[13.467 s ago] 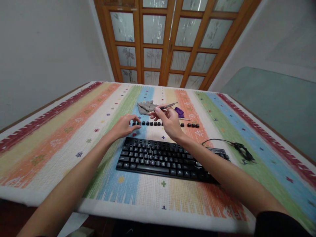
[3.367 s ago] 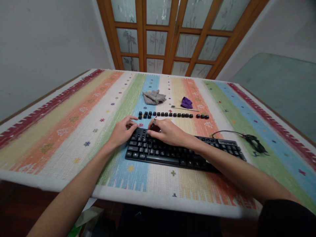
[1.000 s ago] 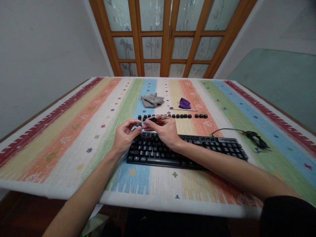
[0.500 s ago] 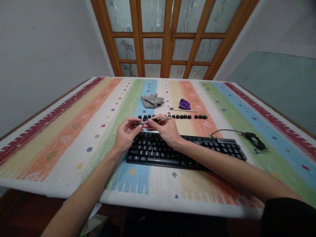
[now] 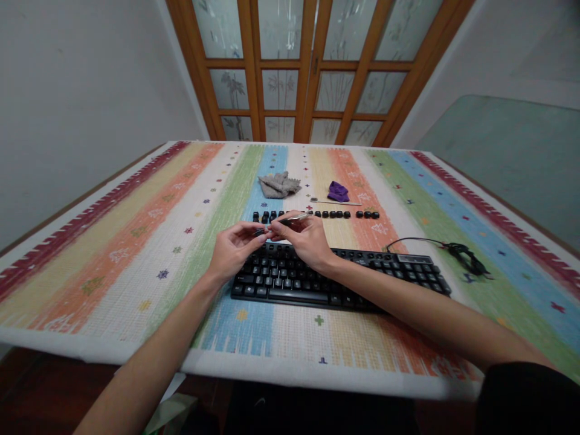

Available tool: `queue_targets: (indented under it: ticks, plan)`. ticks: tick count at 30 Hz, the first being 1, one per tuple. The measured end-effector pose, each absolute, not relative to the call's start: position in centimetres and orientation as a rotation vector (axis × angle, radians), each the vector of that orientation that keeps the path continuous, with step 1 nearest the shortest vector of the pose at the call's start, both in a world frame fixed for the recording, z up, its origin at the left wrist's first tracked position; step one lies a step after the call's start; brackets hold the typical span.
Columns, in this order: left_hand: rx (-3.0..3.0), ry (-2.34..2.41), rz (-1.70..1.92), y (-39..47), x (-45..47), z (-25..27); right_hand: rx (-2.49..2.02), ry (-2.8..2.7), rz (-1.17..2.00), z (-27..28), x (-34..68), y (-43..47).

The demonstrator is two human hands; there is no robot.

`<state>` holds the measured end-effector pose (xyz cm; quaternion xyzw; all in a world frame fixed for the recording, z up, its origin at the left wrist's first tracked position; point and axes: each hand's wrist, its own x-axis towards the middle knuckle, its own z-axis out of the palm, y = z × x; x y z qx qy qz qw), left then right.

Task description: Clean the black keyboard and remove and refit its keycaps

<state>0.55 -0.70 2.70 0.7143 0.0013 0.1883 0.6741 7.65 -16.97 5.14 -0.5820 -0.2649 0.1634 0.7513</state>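
In the head view my right hand [image 5: 308, 238] is closed around a slim pen-like tool [image 5: 295, 218], dark near the fingers with a shiny silver end pointing right. My left hand [image 5: 235, 244] pinches at the other end of it, the fingertips meeting those of the right hand; what lies between them is too small to make out. Both hands are above the back left part of a black keyboard [image 5: 303, 297]. Loose black keycaps [image 5: 333, 214] lie in a row behind it, some hidden by my hands.
A crumpled grey cloth [image 5: 278, 185] and a purple cloth [image 5: 338, 191] lie farther back. A thin rod [image 5: 338, 202] rests in front of the purple one. The coiled black cable [image 5: 469, 258] is at the right of the keyboard, on the striped tablecloth [image 5: 136, 266].
The pen-like tool has tilted and turned slightly in my right hand, and its silver end catches more light. My left fingertips have shifted slightly right, closer to the right hand.
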Motion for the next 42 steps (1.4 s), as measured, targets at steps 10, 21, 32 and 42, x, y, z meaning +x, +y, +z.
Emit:
queue_targets:
  ticks: [10, 21, 32, 42]
  plan:
    - [1.789, -0.052, 0.388, -0.5, 0.6, 2.2, -1.332, -0.715, 0.315, 4.6, 8.3, -17.2]
    - [1.955, -0.123, 0.490, -0.6, 0.4, 2.4, -1.512, -0.949, 0.098, 4.3, 8.3, -17.9]
    - [1.823, -0.055, 0.357, -0.7, 0.4, 2.6, -1.505, -0.889, 0.206, 4.4, 8.8, -18.9]
    - [1.894, 0.072, 0.426, 1.6, 2.5, 3.5, -1.556, -0.876, 0.231, 5.1, 9.8, -20.8]
